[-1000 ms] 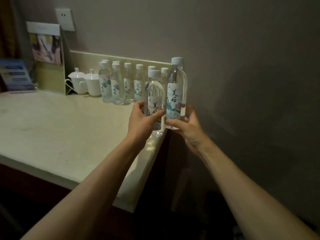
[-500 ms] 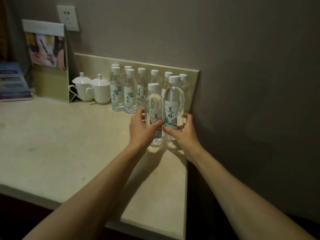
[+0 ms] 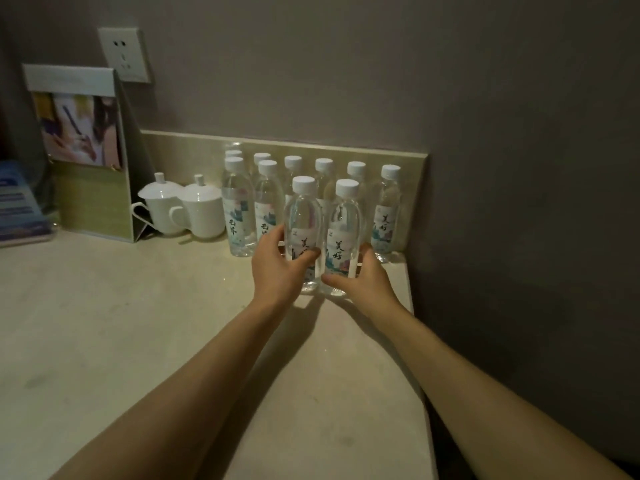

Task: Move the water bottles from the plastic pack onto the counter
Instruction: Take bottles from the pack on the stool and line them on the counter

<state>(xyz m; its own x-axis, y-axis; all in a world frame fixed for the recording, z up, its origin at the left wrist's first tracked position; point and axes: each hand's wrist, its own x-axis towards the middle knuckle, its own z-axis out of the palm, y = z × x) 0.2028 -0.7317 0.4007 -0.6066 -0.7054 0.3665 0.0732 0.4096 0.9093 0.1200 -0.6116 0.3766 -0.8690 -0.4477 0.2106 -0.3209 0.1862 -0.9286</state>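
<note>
1. The left hand [image 3: 277, 268] was wrapped round the lower half of the left front bottle [image 3: 302, 233], thumb across the label, fingers curled behind; that grip was closed on the bottle.
2. The right hand [image 3: 363, 277] did the same to the right front bottle [image 3: 343, 237], thumb low on the front, fingers round the far side, grip firmly on it.
3. Both bottles stood upright with white caps on, side by side and just about touching, their bases down at the desk [image 3: 121, 323] surface near its right edge; whether they had fully settled on it, I couldn't tell.
4. Right behind them, a row of capped bottles [image 3: 386, 213] lined the desk's back edge against the low upstand, with a couple more doubled up at the row's left end.
5. Left of that row sat two white lidded cups [image 3: 183, 209], touching each other, handles facing left.
6. Further left along the back edge stood a display stand [image 3: 83, 150] with a picture on it, and a wall socket [image 3: 124, 53] sat above it.
7. At the desk's far left edge lay something blue [image 3: 20, 206], too dim to make out.
</note>
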